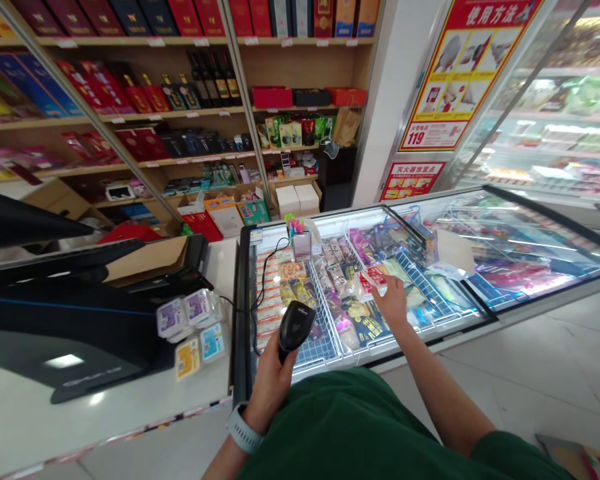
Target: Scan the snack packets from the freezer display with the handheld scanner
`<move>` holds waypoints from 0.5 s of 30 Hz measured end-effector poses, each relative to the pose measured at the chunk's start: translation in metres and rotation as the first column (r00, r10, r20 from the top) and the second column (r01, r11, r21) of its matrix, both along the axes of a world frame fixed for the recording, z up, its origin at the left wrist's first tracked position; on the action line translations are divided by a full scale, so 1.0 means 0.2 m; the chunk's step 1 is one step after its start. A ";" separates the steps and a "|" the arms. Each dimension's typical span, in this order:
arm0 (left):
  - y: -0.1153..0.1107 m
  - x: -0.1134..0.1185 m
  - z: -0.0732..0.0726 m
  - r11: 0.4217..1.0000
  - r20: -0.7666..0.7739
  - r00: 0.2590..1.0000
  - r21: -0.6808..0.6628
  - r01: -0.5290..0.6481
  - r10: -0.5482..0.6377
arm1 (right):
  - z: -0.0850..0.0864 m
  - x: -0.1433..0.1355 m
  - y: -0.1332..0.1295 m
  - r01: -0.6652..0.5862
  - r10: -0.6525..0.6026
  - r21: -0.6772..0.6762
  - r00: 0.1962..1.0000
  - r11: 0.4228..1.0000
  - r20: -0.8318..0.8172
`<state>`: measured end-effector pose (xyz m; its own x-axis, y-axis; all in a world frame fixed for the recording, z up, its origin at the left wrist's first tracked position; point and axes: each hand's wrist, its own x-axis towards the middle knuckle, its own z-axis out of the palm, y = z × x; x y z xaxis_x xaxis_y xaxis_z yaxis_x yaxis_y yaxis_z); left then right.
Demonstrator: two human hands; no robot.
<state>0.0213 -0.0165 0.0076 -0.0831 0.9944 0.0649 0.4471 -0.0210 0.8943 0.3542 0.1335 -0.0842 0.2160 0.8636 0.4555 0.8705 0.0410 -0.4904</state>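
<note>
My left hand (273, 373) is wrapped round the handle of a black barcode scanner (297, 325), held above the near left end of the glass-topped freezer. A black cable (266, 273) lies in a curve over the glass. Over the freezer's middle, my right hand (393, 300) has its fingers closed on the edge of a small red and white packet (371, 281). Whether that packet touches the glass I cannot tell. Bags and boxes of frozen food (363, 320) show through the lid beneath both hands.
Left of the freezer is a counter (200, 407) with a dark checkout machine (80, 333) and several small plastic tubs (200, 357). An open carton (453, 253) stands on the freezer's right part. Stocked shelves (180, 113) line the back wall beside a white pillar (387, 87).
</note>
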 end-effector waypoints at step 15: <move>0.00 -0.02 0.00 1.000 -0.020 1.000 0.006 -0.001 0.001 | 0.18 -0.30 -0.01 -0.279 0.290 0.094 0.945 0.956 -0.148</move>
